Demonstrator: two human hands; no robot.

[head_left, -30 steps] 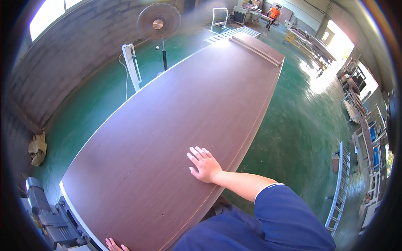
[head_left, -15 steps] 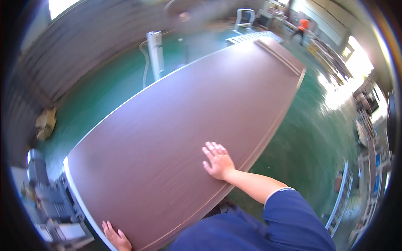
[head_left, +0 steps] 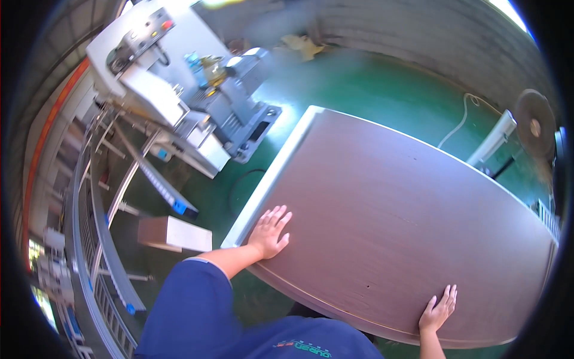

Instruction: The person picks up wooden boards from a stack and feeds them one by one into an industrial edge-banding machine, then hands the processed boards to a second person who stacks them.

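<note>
One brown panel lay flat above the floor. Beyond its left edge stood a white-grey machine; past the far edge, toward the right, a fan. A box sat off the near left corner. The left hand rested at that corner, open, fingers slightly spread; the right hand lay open on the panel by the near edge, right of middle. Neither had hold of anything.
</note>
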